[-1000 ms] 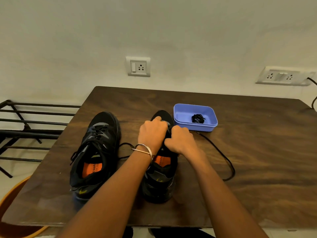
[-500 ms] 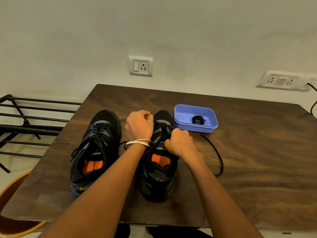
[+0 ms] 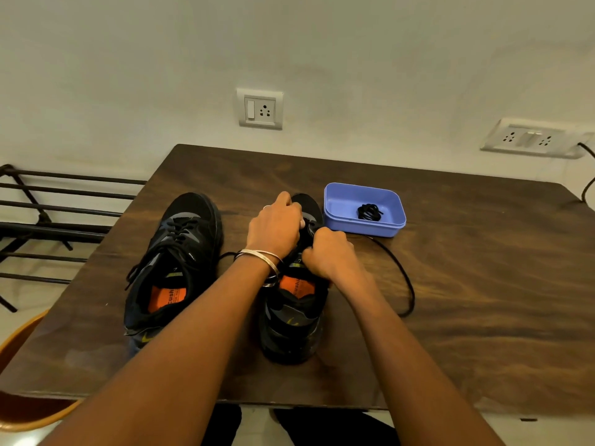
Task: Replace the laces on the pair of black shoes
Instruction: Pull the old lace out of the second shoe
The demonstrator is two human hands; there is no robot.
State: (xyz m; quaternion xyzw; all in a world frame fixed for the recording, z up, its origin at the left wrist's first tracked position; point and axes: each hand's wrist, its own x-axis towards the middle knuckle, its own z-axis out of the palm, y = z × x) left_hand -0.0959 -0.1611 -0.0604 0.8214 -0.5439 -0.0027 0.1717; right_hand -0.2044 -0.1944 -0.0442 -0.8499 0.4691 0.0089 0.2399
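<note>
Both my hands are on the right shoe [image 3: 291,313] sitting mid-table [image 3: 483,300]: my left hand [image 3: 273,228] is curled over the lace area near the toe, my right hand [image 3: 326,254] is bunched up pinching the lace [image 3: 397,272], which loops out to the right across the wood. The left shoe [image 3: 175,259] sits just beside it, laced, and a coiled spare lace [image 3: 369,211] lies in the blue tray [image 3: 335,217] behind.
</note>
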